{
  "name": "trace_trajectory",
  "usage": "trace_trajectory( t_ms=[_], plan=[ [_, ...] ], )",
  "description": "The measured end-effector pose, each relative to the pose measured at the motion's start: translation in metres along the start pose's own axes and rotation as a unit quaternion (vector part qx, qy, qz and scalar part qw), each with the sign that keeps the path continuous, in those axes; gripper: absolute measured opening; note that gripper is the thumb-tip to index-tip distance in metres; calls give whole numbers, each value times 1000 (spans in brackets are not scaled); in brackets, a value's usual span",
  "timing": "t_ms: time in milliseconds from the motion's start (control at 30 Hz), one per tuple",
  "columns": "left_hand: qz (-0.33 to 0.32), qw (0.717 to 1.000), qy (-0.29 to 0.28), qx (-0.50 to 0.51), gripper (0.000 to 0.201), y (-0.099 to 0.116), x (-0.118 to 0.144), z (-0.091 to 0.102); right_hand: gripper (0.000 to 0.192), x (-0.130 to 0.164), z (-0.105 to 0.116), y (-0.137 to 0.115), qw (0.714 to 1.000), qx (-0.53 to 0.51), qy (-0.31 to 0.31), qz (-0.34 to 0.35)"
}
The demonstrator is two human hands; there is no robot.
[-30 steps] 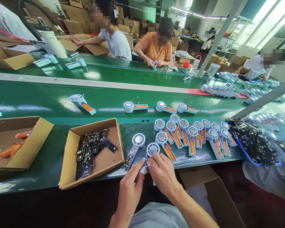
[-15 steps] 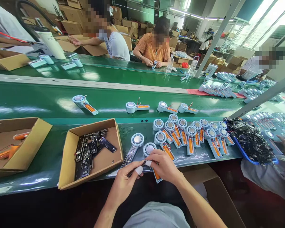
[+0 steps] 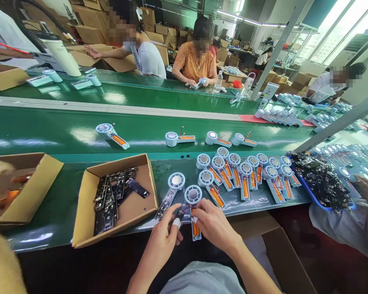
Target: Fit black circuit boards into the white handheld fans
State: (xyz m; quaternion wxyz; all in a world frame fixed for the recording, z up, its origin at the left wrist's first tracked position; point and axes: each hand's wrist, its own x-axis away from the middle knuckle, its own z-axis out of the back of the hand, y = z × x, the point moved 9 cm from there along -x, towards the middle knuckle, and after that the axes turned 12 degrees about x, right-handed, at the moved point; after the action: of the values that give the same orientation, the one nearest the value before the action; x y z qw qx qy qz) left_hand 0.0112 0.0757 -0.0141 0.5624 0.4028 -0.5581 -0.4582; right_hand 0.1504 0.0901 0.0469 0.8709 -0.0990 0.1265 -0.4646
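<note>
The left hand [image 3: 164, 241] at the lower centre of the frame was curled, its white-taped fingertip [image 3: 177, 223] pinching a small dark circuit part with thin red wires [image 3: 182, 213]. The right hand [image 3: 213, 226], just beside it, pressed its fingers down on the pale blue fan unit with a round grille head and an orange battery in its handle [image 3: 194, 208], gripping the handle at the near edge of the green surface [image 3: 64, 208]. That unit lay with its round head pointing away from the person. Just to its left lay a similar fan unit with a dark circuit board in its handle [image 3: 171, 188]. Further left stood an open cardboard box of black circuit boards [image 3: 116, 200]. To the right, a row of pale blue fan units with orange batteries [image 3: 248, 171] lay side by side, and beyond them a blue tray heaped with dark boards [image 3: 322, 179]. On the conveyor belt [image 3: 49, 130] in the middle of the frame, several more units lay apart from one another.
</note>
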Motion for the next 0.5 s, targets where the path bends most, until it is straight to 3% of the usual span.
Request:
trace_trajectory(
  t_ms=[133,267,400,500],
  plan=[
    [1,999,-20,-45,49,2,-1,-5,18,-3,6,21,981,-175,60,-51],
    [-96,975,-16,-201,50,23,3,-9,10,-6,2,43,938,-309,96,-125],
    [-137,930,-22,-341,54,28,9,-20,13,-13,6,32,949,-277,108,-103],
    [-137,946,0,-295,50,30,10,-19,17,-15,13,17,967,-213,120,-71]
  ],
)
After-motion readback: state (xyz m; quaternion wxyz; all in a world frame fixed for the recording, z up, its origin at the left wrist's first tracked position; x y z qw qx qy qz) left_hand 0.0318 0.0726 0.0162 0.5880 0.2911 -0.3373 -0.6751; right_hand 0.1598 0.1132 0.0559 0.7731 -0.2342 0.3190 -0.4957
